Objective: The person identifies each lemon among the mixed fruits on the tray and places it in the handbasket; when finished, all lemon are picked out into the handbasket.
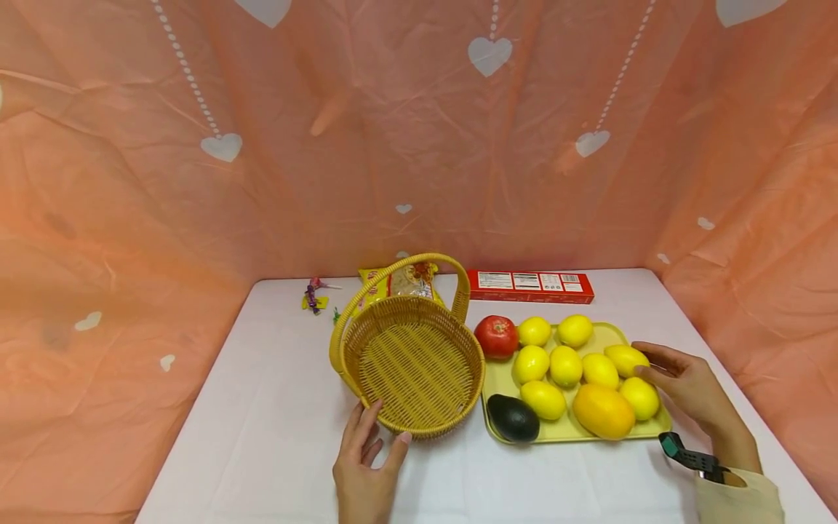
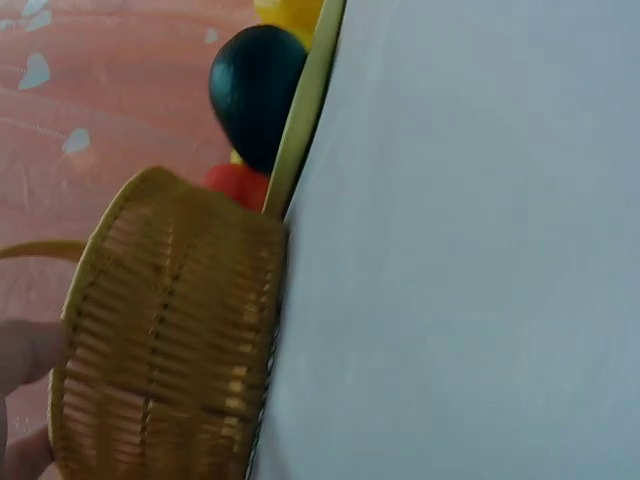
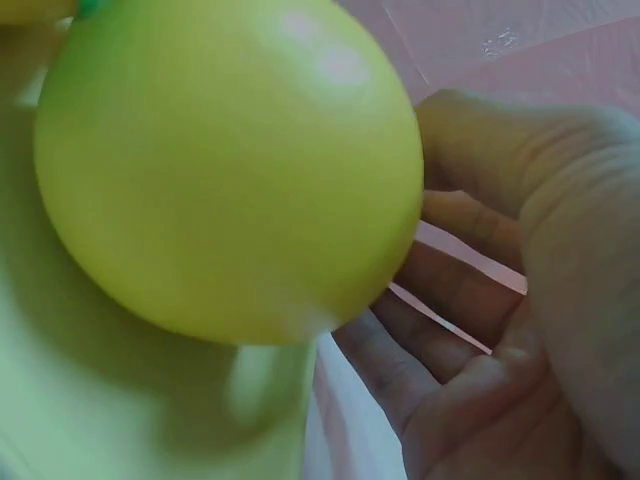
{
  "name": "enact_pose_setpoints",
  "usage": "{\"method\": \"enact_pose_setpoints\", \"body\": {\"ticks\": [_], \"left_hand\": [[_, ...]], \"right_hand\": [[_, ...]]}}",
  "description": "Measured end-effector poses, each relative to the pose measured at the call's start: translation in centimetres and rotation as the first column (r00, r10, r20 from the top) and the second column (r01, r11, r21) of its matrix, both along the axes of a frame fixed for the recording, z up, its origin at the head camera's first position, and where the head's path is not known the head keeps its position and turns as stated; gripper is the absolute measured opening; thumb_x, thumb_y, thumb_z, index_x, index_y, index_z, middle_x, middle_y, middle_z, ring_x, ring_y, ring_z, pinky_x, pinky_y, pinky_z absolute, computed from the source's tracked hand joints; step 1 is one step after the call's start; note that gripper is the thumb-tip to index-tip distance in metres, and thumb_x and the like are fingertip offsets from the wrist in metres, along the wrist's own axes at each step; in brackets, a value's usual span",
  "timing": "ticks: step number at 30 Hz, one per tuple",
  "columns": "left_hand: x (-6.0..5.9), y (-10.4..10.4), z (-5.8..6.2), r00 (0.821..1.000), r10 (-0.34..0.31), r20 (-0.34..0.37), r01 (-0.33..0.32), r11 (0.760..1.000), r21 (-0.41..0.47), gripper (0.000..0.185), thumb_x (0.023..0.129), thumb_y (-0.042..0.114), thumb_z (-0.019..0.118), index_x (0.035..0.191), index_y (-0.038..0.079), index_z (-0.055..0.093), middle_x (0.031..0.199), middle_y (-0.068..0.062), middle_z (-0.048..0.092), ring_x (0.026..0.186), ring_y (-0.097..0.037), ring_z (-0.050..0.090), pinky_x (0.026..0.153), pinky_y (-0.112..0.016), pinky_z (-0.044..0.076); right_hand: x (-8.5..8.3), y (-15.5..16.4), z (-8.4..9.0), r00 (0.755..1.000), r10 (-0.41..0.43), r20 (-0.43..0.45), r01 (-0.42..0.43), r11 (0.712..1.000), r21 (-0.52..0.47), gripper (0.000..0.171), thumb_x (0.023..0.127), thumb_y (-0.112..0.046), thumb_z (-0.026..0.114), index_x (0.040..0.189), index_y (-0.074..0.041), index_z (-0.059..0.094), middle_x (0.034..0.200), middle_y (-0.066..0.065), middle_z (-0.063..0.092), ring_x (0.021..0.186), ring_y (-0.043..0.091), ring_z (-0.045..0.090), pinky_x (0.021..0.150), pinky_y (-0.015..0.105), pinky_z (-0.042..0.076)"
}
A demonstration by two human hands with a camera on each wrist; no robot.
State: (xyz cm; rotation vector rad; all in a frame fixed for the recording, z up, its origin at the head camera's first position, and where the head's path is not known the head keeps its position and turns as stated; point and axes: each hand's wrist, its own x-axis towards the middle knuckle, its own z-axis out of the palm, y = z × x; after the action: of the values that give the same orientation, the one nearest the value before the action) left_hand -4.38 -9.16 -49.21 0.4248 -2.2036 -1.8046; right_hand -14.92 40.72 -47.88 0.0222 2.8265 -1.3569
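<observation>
A woven basket [image 1: 415, 364] with a tall handle stands near the table's middle. My left hand [image 1: 369, 462] is at its near rim, fingertips and thumb touching the edge, fingers fairly straight. On the right lies a yellow-green tray [image 1: 569, 439] filled with several lemons [image 1: 566, 366], a dark avocado [image 1: 513, 418], an orange-yellow mango [image 1: 602, 411] and a red round fruit [image 1: 496, 337]. My right hand [image 1: 687, 386] holds the right end of one lemon [image 1: 622, 358] between thumb and index finger. A nearer lemon [image 3: 230, 170] hides those fingertips in the right wrist view.
Behind the basket lies a yellow snack bag [image 1: 412, 280]. A long red box [image 1: 530, 286] stands at the back, behind the tray. Small wrapped candies [image 1: 313, 298] lie at the back left. A pink curtain with hearts [image 1: 419, 145] closes off the back and sides.
</observation>
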Motion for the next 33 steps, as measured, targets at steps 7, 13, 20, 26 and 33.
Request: {"method": "enact_pose_setpoints", "body": {"ticks": [7, 13, 20, 26, 33], "left_hand": [[-0.1, 1.2, -0.7, 0.995, 0.067, -0.072, -0.067, 0.998, 0.005, 0.058, 0.091, 0.012, 0.091, 0.146, 0.013, 0.072, 0.167, -0.024, 0.047, 0.136, -0.045, 0.066, 0.110, -0.038, 0.059], [-0.2, 1.8, -1.1, 0.986, 0.120, -0.118, -0.120, 0.993, 0.006, 0.052, 0.090, 0.013, 0.092, 0.140, 0.011, 0.076, 0.164, -0.025, 0.052, 0.143, -0.046, 0.060, 0.104, -0.009, 0.054], [-0.3, 1.9, -1.3, 0.978, 0.171, -0.119, -0.175, 0.984, -0.021, 0.051, 0.088, 0.014, 0.094, 0.136, 0.010, 0.078, 0.160, -0.023, 0.057, 0.144, -0.046, 0.059, 0.100, -0.002, 0.050], [-0.4, 1.9, -1.0, 0.979, 0.166, -0.118, -0.170, 0.985, -0.021, 0.054, 0.087, 0.014, 0.095, 0.138, 0.008, 0.076, 0.161, -0.025, 0.055, 0.146, -0.046, 0.058, 0.104, -0.006, 0.050], [-0.3, 1.9, -0.8, 0.984, 0.153, -0.093, -0.154, 0.988, -0.013, 0.057, 0.085, 0.010, 0.096, 0.139, 0.009, 0.076, 0.162, -0.028, 0.053, 0.139, -0.045, 0.064, 0.109, -0.038, 0.056]], "right_hand": [[-0.3, -0.3, 0.0, 1.000, -0.027, 0.016, 0.026, 0.998, 0.064, 0.064, 0.106, -0.036, 0.076, 0.154, 0.001, 0.059, 0.151, 0.033, 0.060, 0.100, -0.025, 0.050, 0.082, 0.000, 0.051], [-0.2, -0.5, 1.2, 0.995, -0.038, -0.095, 0.041, 0.999, 0.029, 0.054, 0.108, -0.026, 0.073, 0.153, 0.001, 0.060, 0.143, 0.002, 0.069, 0.101, -0.027, 0.052, 0.080, 0.001, 0.054], [-0.1, -3.7, 6.7, 0.926, 0.083, -0.367, -0.196, 0.939, -0.282, 0.048, 0.101, 0.014, 0.067, 0.148, 0.004, 0.063, 0.135, -0.021, 0.072, 0.117, -0.008, 0.069, 0.092, 0.007, 0.058], [-0.6, -8.5, 10.4, 0.814, 0.293, -0.502, -0.516, 0.762, -0.391, 0.053, 0.092, 0.031, 0.060, 0.144, 0.018, 0.058, 0.140, 0.003, 0.074, 0.121, 0.011, 0.075, 0.104, 0.018, 0.060], [-1.0, -13.4, 10.6, 0.823, 0.384, -0.419, -0.555, 0.701, -0.448, 0.049, 0.098, 0.020, 0.064, 0.145, 0.008, 0.063, 0.139, 0.004, 0.074, 0.116, 0.018, 0.078, 0.101, 0.027, 0.065]]}}
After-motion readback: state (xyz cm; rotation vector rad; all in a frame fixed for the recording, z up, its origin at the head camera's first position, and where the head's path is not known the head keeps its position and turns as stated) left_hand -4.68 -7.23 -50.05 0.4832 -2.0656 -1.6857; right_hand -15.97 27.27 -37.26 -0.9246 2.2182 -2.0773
